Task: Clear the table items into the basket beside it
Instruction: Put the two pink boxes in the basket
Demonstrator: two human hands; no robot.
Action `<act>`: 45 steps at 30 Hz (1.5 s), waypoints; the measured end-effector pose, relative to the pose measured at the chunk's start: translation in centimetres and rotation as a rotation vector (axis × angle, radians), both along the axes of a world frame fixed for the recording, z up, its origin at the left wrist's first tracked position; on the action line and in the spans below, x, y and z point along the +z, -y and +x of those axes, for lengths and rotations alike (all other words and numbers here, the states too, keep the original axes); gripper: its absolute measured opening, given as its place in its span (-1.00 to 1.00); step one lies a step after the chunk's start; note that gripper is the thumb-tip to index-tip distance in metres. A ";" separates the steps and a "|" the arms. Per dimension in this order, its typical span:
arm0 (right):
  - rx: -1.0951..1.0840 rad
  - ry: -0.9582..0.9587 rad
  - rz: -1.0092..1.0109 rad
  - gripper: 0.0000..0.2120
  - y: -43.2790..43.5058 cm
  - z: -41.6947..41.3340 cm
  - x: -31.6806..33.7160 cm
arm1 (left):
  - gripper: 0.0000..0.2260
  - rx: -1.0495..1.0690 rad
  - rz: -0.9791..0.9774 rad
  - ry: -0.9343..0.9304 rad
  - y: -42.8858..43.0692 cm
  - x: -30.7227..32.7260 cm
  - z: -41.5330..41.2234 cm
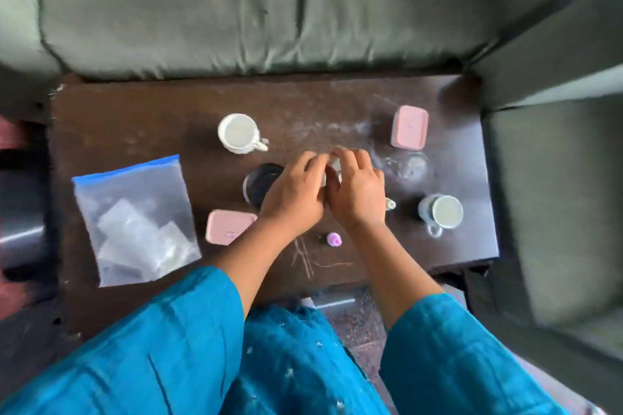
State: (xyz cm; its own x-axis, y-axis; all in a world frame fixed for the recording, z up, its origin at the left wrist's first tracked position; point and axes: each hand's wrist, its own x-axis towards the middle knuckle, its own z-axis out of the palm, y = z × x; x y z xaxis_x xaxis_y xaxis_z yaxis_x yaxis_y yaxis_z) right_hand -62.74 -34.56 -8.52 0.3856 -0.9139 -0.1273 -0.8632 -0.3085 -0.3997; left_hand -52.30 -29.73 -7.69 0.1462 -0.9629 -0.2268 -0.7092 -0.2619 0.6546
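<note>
Over the middle of the dark wooden table [135, 111], my left hand [293, 192] and my right hand [357, 192] meet, both pinching a small pale object [332, 167] that they mostly hide. A black round container [261, 180] stands just left of my left hand. A white cup [237, 133] sits behind it. One pink lidded box [409, 126] stands at the back right, another pink box [227, 226] lies under my left wrist. A grey mug [441, 212] is at the right. A tiny pink piece [333, 239] lies between my forearms. No basket shows.
A zip bag [135, 219] with clear packets lies on the table's left part. A clear glass lid [409, 167] rests near the right pink box. A small cream piece [390, 204] lies by my right hand. A green sofa [236, 10] borders the far and right sides.
</note>
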 end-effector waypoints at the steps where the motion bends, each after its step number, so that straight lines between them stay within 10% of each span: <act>1: -0.028 -0.026 0.003 -0.73 0.3 -1.4 -0.2 | -0.59 -0.012 0.007 -0.013 0.7 -0.1 -1.0; 16: -0.437 -0.132 0.165 -0.56 7.4 -13.1 -4.7 | -0.62 -0.164 0.009 0.067 9.6 -3.7 -8.4; 28: -0.198 -0.160 0.446 -0.46 14.0 -9.8 -8.7 | -0.65 -0.013 -0.013 0.067 12.3 -6.6 -4.4; 45: 0.109 0.093 0.139 -0.83 8.5 8.9 -2.3 | -0.68 0.370 -0.076 0.029 3.7 -3.6 7.9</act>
